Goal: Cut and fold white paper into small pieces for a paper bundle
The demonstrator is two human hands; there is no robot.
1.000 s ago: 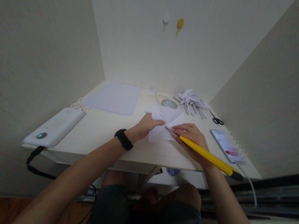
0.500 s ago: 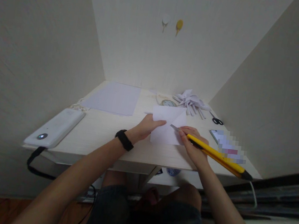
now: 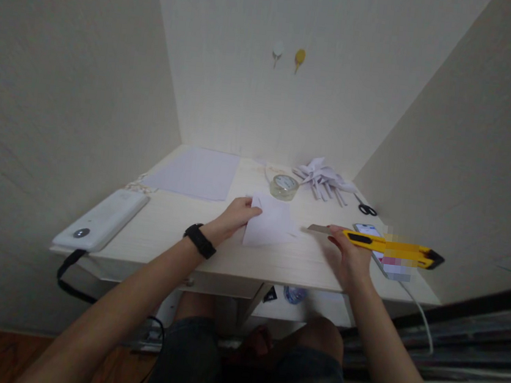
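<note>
My left hand (image 3: 237, 215) pinches the left edge of a white sheet of paper (image 3: 271, 221), thumb on top, just above the desk. A yellow utility knife (image 3: 365, 241) with black ends is in my right hand (image 3: 350, 254), its blade (image 3: 319, 229) extended and pointing left. The blade tip sits a little to the right of the paper, apart from it. Beyond the paper stands a roll of clear tape (image 3: 283, 187).
Larger paper sheets (image 3: 197, 172) lie at the back left of the desk (image 3: 176, 238). Folded paper pinwheels (image 3: 324, 178) are piled at the back right, near black scissors (image 3: 366, 210). A phone (image 3: 388, 265) lies right, a white device (image 3: 105, 217) left.
The utility knife has moved right, off the paper, and turned closer to level. My left hand has drawn the paper slightly left, uncovering the tape roll.
</note>
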